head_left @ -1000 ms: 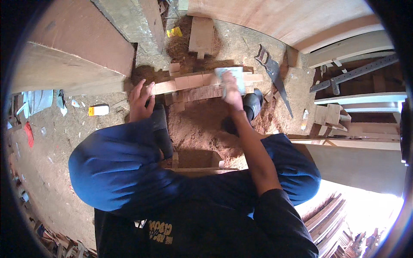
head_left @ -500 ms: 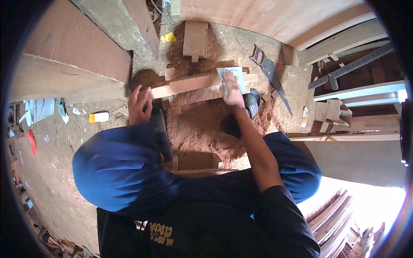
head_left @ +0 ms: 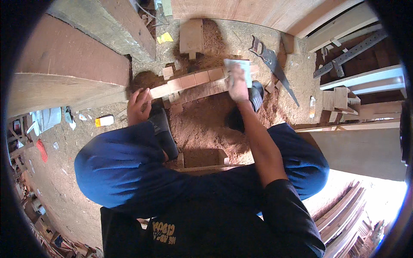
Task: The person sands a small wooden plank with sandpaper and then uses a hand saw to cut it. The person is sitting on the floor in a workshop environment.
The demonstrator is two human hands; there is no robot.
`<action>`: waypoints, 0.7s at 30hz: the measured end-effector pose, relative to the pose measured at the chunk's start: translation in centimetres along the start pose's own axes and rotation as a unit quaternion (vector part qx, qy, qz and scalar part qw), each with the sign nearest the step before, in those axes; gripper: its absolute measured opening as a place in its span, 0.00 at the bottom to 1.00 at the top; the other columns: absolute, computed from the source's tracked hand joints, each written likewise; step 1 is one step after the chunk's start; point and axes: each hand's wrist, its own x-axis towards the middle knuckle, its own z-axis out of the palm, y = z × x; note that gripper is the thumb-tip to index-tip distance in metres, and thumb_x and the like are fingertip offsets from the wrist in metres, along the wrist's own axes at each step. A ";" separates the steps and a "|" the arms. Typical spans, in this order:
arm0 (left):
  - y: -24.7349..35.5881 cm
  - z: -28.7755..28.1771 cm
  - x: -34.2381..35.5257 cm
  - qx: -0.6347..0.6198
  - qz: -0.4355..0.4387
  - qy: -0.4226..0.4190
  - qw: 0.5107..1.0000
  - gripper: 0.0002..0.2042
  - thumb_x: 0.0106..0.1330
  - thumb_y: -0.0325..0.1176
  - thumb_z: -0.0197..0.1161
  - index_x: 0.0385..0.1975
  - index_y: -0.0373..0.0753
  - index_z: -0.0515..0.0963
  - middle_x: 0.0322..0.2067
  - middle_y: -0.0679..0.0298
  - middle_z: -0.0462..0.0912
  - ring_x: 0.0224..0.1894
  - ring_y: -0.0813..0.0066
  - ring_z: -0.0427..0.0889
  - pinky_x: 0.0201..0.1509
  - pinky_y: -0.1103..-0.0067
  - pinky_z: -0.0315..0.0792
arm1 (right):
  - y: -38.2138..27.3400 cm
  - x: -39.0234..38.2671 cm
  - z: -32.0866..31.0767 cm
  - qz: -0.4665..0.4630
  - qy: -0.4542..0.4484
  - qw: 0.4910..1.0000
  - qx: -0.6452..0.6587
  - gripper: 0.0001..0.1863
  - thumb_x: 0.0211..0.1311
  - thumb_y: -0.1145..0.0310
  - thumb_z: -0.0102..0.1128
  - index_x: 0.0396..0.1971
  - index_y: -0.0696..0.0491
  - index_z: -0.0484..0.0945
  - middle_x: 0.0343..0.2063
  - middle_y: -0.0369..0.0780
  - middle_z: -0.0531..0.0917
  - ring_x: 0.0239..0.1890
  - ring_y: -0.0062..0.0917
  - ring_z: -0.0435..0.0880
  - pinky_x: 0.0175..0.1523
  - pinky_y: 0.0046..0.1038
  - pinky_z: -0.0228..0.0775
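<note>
A long wooden strip [head_left: 188,81] marked off in block-like sections lies crosswise in front of me, sloping up to the right. At its left end my left hand [head_left: 138,107] grips the wood, thumb and fingers around the tip. My right hand [head_left: 238,84], blurred by motion, presses a pale sheet of sandpaper [head_left: 244,66] onto the strip toward its right end. Another board [head_left: 202,93] lies beneath and nearer to me. The underside of the sheet is hidden.
A handsaw [head_left: 275,66] lies at the right, near a clear bottle [head_left: 312,106]. Beyond the strip sits a wooden block [head_left: 191,36]. Large timbers [head_left: 73,56] stand at the left. Reddish sawdust [head_left: 198,124] covers the ground between my feet. A white-and-yellow container [head_left: 104,121] lies left.
My right hand and the sheet have shifted slightly right and up along the strip. My left hand stays at the left end, its fingers drawn closer together. The view has moved slightly.
</note>
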 end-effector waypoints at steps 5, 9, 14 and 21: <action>0.1 -1.9 0.7 -0.033 -0.006 -0.024 0.999 0.26 0.55 0.28 0.66 0.57 0.43 0.72 0.53 0.52 0.73 0.52 0.57 0.75 0.53 0.69 0.72 | 1.2 2.1 -1.8 0.129 0.041 0.985 0.111 0.23 0.61 0.71 0.45 0.56 0.63 0.67 0.60 0.54 0.67 0.66 0.46 0.58 0.71 0.41 0.45; -0.3 -0.9 0.5 -0.213 -0.147 0.040 0.965 0.25 0.53 0.30 0.71 0.52 0.36 0.73 0.45 0.55 0.78 0.49 0.66 0.78 0.52 0.72 0.72 | 0.4 0.7 -0.6 -0.052 -0.069 0.996 0.025 0.27 0.62 0.70 0.47 0.62 0.61 0.62 0.63 0.54 0.62 0.69 0.43 0.55 0.72 0.41 0.41; -1.9 -1.3 0.0 -0.255 -0.267 -0.033 0.929 0.22 0.50 0.32 0.74 0.44 0.35 0.75 0.38 0.60 0.81 0.42 0.74 0.79 0.50 0.75 0.73 | 0.9 1.3 -0.7 0.031 0.023 0.999 0.019 0.24 0.66 0.62 0.46 0.59 0.59 0.66 0.60 0.55 0.66 0.65 0.49 0.60 0.68 0.46 0.49; -2.3 -0.9 0.2 -0.241 -0.254 -0.054 0.935 0.23 0.50 0.34 0.75 0.44 0.35 0.75 0.38 0.58 0.82 0.41 0.74 0.80 0.47 0.76 0.74 | 0.1 0.8 -0.8 -0.007 0.016 0.996 0.085 0.24 0.66 0.63 0.48 0.58 0.60 0.67 0.56 0.53 0.71 0.61 0.41 0.68 0.66 0.41 0.54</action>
